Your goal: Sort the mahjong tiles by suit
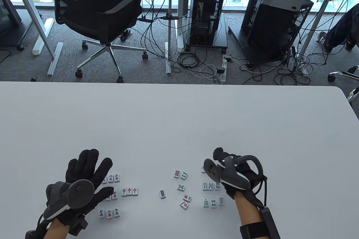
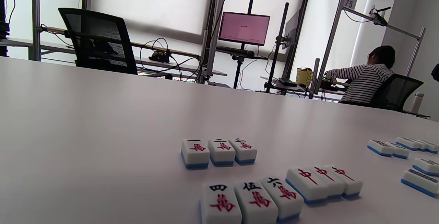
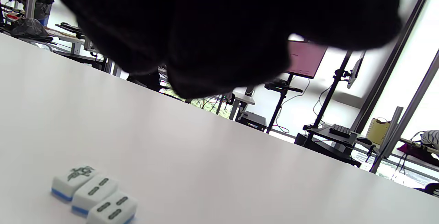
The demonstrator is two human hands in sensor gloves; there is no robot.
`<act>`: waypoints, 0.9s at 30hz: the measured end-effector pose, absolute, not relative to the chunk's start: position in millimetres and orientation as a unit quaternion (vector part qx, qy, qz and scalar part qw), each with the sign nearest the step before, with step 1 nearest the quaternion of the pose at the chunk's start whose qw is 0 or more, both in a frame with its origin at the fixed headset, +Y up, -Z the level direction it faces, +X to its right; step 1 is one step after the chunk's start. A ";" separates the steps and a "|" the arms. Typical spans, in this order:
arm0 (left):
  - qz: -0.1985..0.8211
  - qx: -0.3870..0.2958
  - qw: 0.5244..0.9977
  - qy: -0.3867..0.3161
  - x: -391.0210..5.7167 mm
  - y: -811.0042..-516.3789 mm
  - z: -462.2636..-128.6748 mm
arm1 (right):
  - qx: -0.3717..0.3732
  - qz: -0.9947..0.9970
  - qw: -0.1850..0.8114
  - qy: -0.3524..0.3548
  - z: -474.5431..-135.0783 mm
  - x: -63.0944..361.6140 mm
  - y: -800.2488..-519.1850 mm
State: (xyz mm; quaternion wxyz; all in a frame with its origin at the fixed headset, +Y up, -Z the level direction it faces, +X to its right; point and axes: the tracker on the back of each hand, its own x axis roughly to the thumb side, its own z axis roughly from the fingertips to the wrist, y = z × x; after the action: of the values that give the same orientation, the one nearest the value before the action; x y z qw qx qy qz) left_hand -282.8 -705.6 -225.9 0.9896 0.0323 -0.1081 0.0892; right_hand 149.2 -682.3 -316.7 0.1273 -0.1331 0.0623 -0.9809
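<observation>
Small white mahjong tiles lie face up in groups near the table's front edge. Character tiles (image 1: 113, 178) sit in rows at the left, beside three red dragon tiles (image 1: 129, 191). My left hand (image 1: 89, 166) hovers over them with fingers spread straight, holding nothing. The left wrist view shows the one-two-three row (image 2: 219, 152), the four-five-six row (image 2: 252, 201) and the dragons (image 2: 324, 181). Loose dot tiles (image 1: 181, 187) are scattered in the middle. Bamboo tiles (image 1: 210, 186) form rows at the right. My right hand (image 1: 221, 156) hangs above their top row (image 3: 94, 193), fingers curled in, no tile visible in it.
The white table (image 1: 179, 115) stretches bare beyond the tiles to its far edge. Behind it are a black office chair (image 1: 98, 12), computer towers and floor cables. A seated person (image 2: 367, 76) works at a far desk.
</observation>
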 end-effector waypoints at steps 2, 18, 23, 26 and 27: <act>0.091 0.031 0.990 -0.108 -282.8 -705.7 -226.1 | -0.109 -0.985 0.131 0.028 -320.8 165.3 -692.8; 0.090 0.024 0.990 -0.108 -281.9 -707.6 -228.2 | -0.067 -0.985 0.133 -0.088 -334.1 196.4 -756.3; 0.096 0.032 0.989 -0.112 -282.3 -707.1 -228.3 | -0.066 -0.983 0.144 -0.094 -336.9 192.8 -763.3; 0.098 0.040 0.988 -0.113 -282.5 -706.9 -228.5 | -0.060 -0.984 0.139 -0.093 -337.7 192.5 -765.5; 0.097 0.042 0.988 -0.113 -282.7 -707.0 -228.4 | -0.059 -0.984 0.138 -0.094 -337.6 192.5 -765.4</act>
State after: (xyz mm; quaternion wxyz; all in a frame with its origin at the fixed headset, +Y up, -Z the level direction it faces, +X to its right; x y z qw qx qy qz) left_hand -282.7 -707.0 -228.4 0.9880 0.0417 -0.1129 0.0970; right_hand 192.5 -765.4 -337.6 0.1383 -0.0593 -0.0940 -0.9841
